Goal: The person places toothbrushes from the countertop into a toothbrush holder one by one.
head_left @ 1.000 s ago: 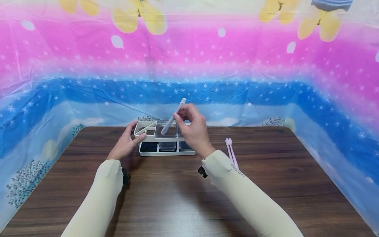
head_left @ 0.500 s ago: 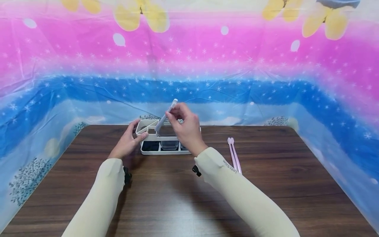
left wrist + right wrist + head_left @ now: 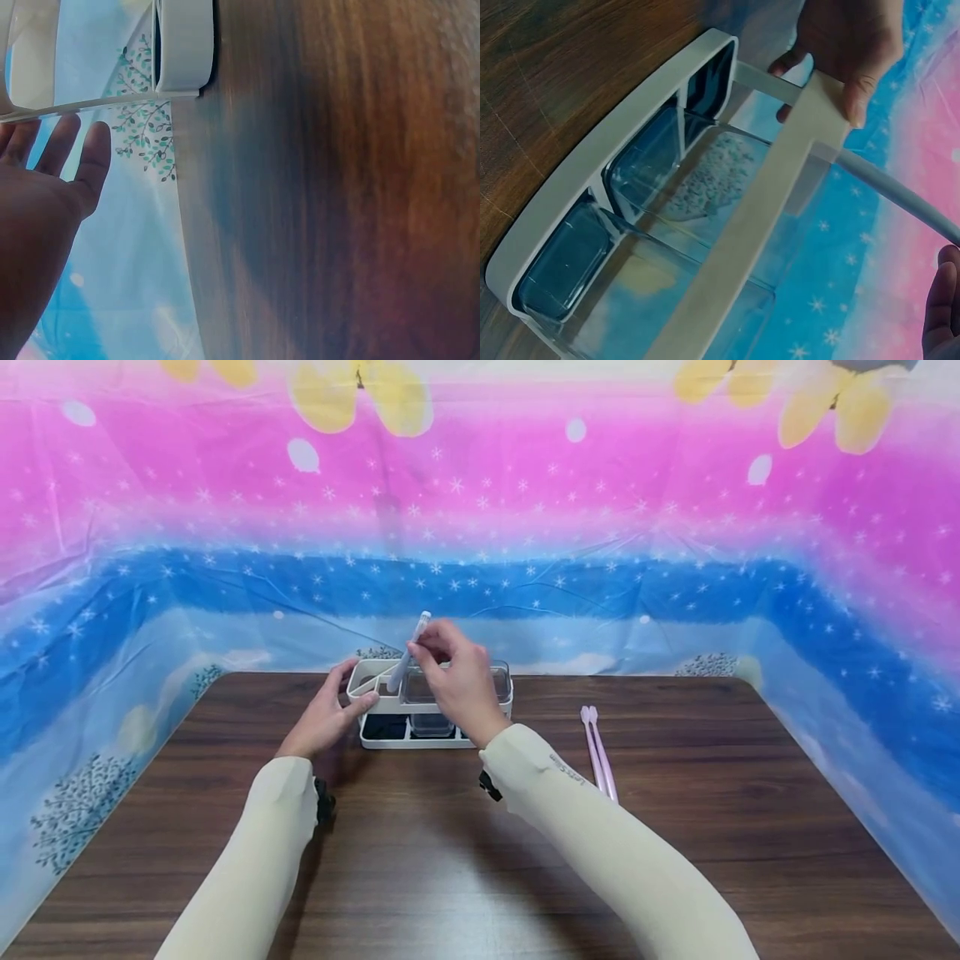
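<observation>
A two-tier white toothbrush holder [image 3: 416,708] with clear cups stands near the table's far edge. My left hand [image 3: 322,714] grips its left end, thumb in front and fingers behind the upper rim; in the right wrist view the thumb presses on that rim. Between thumb and fingertips my right hand [image 3: 461,681] pinches a pale grey-blue toothbrush [image 3: 400,672], tilted, head end up. Its lower end is at the small divided slots at the holder's left. In the right wrist view the toothbrush handle [image 3: 896,193] meets the upper tier beside the left hand.
Two pink toothbrushes [image 3: 604,756] lie side by side on the brown wooden table [image 3: 420,843], right of the holder, their lower ends partly behind the right sleeve. A printed cloth [image 3: 480,527] hangs round the table's back and sides.
My right hand has moved left with the toothbrush, bringing its lower end from over the clear cup to the left-hand slots and standing it steeper. My left hand stays on the holder.
</observation>
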Demonstrator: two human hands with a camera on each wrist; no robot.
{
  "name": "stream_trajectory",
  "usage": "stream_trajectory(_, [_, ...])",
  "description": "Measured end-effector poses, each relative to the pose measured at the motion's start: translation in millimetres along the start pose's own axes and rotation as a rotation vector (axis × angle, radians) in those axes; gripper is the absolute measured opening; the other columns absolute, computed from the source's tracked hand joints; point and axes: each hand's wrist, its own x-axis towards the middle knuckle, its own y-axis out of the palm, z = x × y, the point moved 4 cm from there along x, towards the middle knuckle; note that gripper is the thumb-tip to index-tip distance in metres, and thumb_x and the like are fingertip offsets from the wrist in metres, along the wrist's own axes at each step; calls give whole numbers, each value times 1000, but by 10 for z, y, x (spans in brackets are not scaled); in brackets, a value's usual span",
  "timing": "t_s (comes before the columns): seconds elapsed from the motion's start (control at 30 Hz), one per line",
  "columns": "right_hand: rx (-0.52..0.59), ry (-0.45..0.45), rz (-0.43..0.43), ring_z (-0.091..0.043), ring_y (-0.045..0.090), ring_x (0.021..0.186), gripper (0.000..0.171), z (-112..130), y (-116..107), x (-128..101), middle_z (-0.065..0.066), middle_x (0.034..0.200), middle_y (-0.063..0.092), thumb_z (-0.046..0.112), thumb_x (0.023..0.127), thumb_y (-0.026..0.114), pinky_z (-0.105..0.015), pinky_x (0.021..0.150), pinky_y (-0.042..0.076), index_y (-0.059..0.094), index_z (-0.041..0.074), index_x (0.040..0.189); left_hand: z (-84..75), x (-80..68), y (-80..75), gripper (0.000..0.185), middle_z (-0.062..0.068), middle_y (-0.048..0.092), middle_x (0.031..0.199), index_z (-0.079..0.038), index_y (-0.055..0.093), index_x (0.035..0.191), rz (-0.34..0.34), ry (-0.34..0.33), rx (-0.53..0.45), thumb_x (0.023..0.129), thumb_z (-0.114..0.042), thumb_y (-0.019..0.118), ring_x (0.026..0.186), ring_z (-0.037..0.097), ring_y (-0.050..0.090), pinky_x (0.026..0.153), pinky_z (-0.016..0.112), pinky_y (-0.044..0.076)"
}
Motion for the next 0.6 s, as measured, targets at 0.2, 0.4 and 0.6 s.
stream_trajectory(0.2, [-39, 17, 32, -6, 61, 80, 8, -62, 119, 21, -1, 97, 71, 15, 91, 64, -19, 71, 49, 62, 11, 97, -13, 19, -1, 82, 22, 23, 148, -10, 9, 152, 7, -2, 4, 94, -44, 56, 127, 41, 34, 99, 59, 31])
stream_trajectory(0.4, [-75, 80, 84, -4, 60, 80, 9, -139, 235, 2, 1, 99, 70, 19, 92, 63, -18, 72, 49, 63, 13, 100, -21, 9, -10, 82, 23, 23, 148, -9, 9, 152, 10, -2, 8, 94, -44, 55, 127, 41, 35, 99, 58, 30])
stream_trajectory(0.6, [-97, 118, 123, -3, 59, 78, 6, -190, 303, 7, 4, 95, 70, 21, 93, 62, -18, 70, 48, 64, 16, 96, -12, 9, -14, 82, 22, 23, 148, -10, 8, 152, 16, -9, 2, 94, -44, 55, 128, 41, 34, 100, 58, 30])
